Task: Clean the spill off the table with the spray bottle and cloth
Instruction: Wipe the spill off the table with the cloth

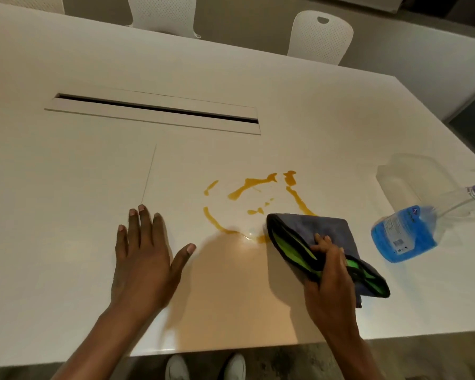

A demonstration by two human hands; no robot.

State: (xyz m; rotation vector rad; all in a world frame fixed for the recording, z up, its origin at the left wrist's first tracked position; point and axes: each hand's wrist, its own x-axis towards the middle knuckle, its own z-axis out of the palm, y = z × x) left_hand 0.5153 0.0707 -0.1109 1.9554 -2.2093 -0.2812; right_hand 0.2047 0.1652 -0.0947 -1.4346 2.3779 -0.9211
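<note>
Left hand (pixel 146 259) lies spread flat on the table (pixel 66 174). Right hand (pixel 327 272) grips the folded cloth (pixel 313 231), apparently touching the orange spill (pixel 247 187). Spray bottle (pixel 406 234) stands at right.

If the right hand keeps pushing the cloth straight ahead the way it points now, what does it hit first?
The right hand points up-left, so the cloth would first meet the orange spill, whose nearest streaks already lie at the cloth's front edge. The spray bottle sits off to the right, outside that line.
</note>
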